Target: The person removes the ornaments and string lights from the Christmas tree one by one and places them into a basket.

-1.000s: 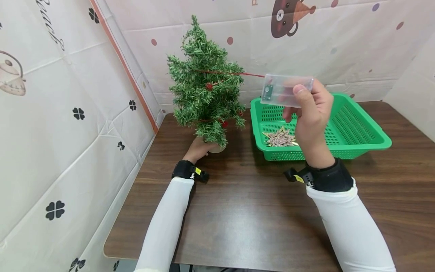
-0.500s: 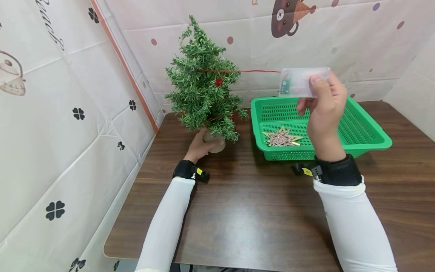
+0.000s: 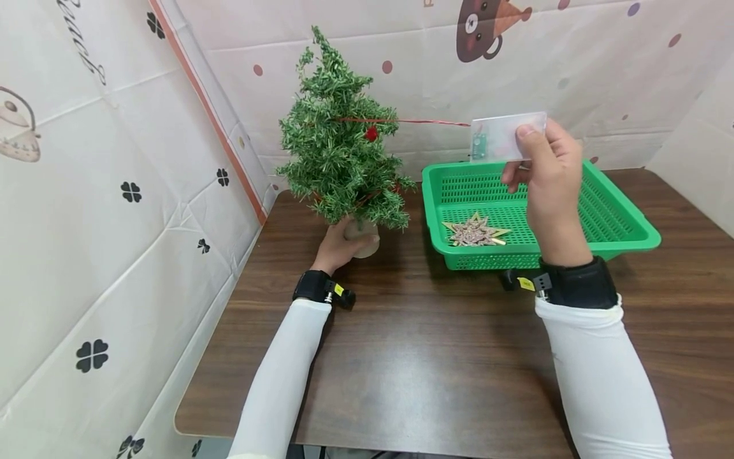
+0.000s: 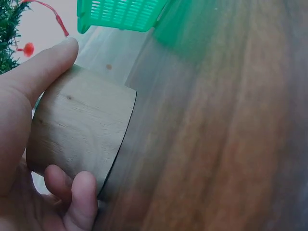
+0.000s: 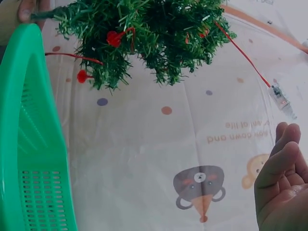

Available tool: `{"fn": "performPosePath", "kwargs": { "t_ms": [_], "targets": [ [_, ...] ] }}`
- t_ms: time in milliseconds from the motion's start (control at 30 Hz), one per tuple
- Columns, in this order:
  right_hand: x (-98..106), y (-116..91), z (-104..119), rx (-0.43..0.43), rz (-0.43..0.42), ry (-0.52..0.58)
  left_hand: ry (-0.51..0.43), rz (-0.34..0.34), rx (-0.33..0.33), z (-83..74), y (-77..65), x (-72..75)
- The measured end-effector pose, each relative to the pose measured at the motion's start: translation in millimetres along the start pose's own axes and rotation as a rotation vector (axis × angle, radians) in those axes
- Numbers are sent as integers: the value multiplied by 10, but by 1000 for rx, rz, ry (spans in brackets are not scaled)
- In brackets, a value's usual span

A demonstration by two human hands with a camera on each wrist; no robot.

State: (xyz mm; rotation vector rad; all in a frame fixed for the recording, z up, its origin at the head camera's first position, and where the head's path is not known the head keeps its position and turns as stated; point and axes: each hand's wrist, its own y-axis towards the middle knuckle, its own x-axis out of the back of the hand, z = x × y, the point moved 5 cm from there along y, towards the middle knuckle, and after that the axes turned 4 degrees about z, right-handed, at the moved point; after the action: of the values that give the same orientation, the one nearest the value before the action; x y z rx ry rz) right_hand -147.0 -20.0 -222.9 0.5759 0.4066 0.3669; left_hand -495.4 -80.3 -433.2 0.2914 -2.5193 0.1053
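A small artificial Christmas tree (image 3: 338,143) stands at the table's back left. My left hand (image 3: 335,247) grips its round wooden base (image 4: 86,120), thumb on one side and fingertips on the other. Raised above the green basket, my right hand (image 3: 552,169) pinches a clear plastic battery box (image 3: 500,138) by its right end. A small green circuit board shows inside the box. From it a red wire (image 3: 430,121) runs fairly straight to the upper branches. Red balls (image 3: 371,133) sit among the branches. The right wrist view shows the box edge-on above my right fingers.
The green basket (image 3: 550,250) stands right of the tree with glittery star ornaments (image 3: 474,232) inside. A printed cloth wall (image 3: 344,13) rises close behind the tree, another (image 3: 137,242) along the left. The brown table (image 3: 401,357) extends in front.
My right hand has moved right and slightly up with the battery box, and more wire shows. The tree has turned, its front red ball shifting right. My left hand stays at the base.
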Motion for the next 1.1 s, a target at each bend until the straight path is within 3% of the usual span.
{"fn": "performPosePath", "kwargs": {
  "t_ms": [100,333,600,767,933,1100],
  "targets": [
    [20,4,3,1,-1,-15,28,9,-7,5,2,1],
    [38,11,13,11,-6,-3,-17,76,24,12,-18,10],
    [84,20,-3,7,-11,-15,-53,38,-15,-3,-29,9],
    [132,31,-22,2,-29,-23,-112,6,24,-23,-66,12],
    [155,44,-37,-2,-39,1,-178,31,50,-138,-149,41],
    [169,53,-39,-2,-40,7,-126,58,37,-134,-136,32]
  ]
}}
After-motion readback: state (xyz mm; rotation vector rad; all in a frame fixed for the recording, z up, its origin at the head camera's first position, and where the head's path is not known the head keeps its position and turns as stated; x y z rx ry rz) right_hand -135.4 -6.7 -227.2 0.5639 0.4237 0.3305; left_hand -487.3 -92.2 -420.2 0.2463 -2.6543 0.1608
